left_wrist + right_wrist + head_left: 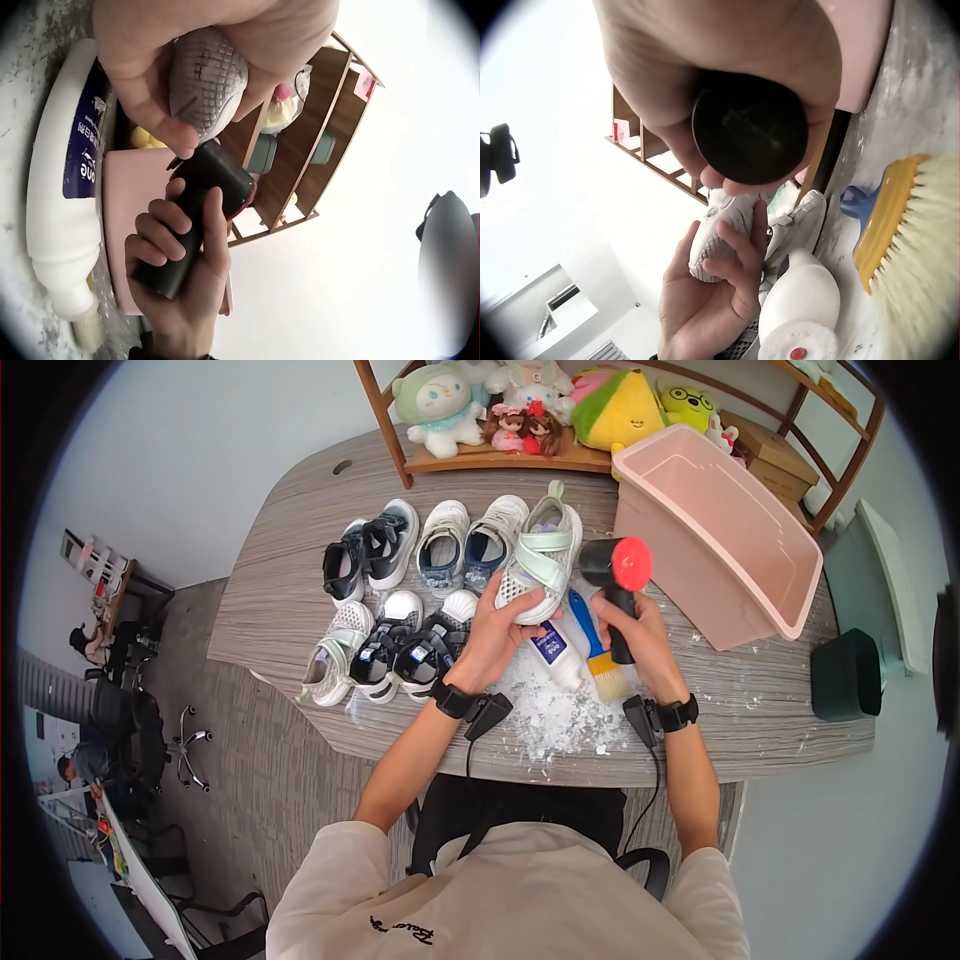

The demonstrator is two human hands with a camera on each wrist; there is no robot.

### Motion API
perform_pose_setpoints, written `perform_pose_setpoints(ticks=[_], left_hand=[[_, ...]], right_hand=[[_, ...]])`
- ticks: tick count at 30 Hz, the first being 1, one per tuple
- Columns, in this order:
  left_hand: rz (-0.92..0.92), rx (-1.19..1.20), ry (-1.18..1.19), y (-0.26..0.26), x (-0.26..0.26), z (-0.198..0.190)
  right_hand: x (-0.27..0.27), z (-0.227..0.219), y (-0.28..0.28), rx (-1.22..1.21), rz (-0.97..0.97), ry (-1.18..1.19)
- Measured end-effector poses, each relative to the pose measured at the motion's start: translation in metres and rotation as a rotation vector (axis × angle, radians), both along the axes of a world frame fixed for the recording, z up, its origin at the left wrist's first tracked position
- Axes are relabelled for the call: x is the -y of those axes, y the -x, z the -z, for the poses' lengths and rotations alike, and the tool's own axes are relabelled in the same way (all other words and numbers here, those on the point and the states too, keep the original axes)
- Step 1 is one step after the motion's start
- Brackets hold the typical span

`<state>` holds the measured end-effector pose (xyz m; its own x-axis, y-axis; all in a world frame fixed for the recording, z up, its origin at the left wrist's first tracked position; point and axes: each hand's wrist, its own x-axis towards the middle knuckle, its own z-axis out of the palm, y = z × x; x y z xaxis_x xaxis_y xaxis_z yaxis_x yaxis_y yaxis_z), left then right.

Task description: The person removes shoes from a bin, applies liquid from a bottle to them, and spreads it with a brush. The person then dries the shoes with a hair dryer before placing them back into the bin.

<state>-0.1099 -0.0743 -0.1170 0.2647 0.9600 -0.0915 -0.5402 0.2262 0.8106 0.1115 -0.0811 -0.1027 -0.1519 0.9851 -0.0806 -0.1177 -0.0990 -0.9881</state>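
Note:
My left hand (490, 635) grips a white-and-pale-green child's sneaker (546, 545) around its toe, the heel pointing away from me. The right hand (645, 635) holds a black hair dryer-shaped tool (622, 615) by its handle; the back of its barrel is a red disc (631, 565). In the left wrist view the black end of the barrel (217, 169) is right at the shoe's sole (206, 82). Below the hands lie a white bottle with a purple label (553, 652) and a blue-handled brush (600, 660) with pale bristles.
Several small shoes (385, 635) stand in two rows on the left of the table. White residue (560, 715) is spread in front of me. A pink tub (700, 560) stands at right, with a dark green bin (845, 675) beyond. Behind is a wooden shelf (470, 462) with plush toys.

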Motion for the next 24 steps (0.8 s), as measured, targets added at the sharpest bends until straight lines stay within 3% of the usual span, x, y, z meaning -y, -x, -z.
perform_pose_setpoints(ticks=[9,12,24], left_hand=[[-0.033,-0.076,-0.054,-0.001,0.005,-0.009],[-0.068,-0.043,-0.008,0.007,-0.002,0.008],[-0.104,0.034,0.031,0.006,-0.004,0.002]], right_hand=[[-0.01,0.01,-0.002,-0.123,0.222,0.027],[-0.011,0.007,-0.006,-0.193,0.233,0.024],[-0.007,0.01,-0.006,-0.182,0.022,0.104]])
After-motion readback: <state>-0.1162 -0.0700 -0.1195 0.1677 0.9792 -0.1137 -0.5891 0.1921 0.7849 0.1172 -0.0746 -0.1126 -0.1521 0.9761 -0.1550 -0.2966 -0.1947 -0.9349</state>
